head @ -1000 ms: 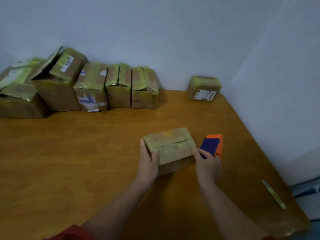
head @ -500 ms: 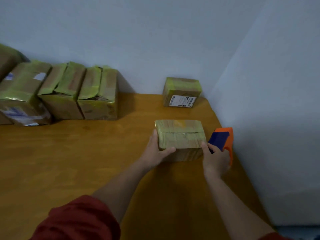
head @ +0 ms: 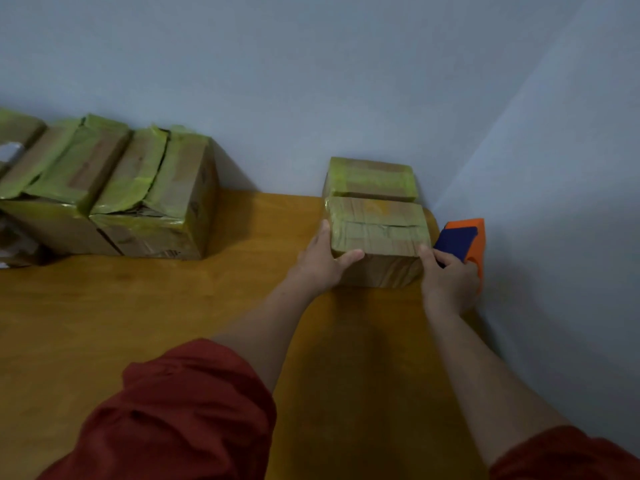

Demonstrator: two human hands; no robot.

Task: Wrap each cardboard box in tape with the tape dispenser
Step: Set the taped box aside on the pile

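A small taped cardboard box [head: 377, 230] sits on the wooden table [head: 138, 323] near the far right corner, right in front of another small taped box [head: 370, 180] by the wall. My left hand [head: 320, 263] grips its left side, thumb across the front top edge. My right hand [head: 448, 277] holds the orange and blue tape dispenser [head: 462, 242], with its index finger touching the box's right front corner.
A row of larger taped boxes [head: 152, 202] stands along the back wall at the left. Walls meet in the corner just behind and to the right of the small boxes. The table's right edge runs close beside my right arm.
Both hands have pushed the small box away from me toward the far right corner, up against the box by the wall. The dispenser moved along in my right hand.
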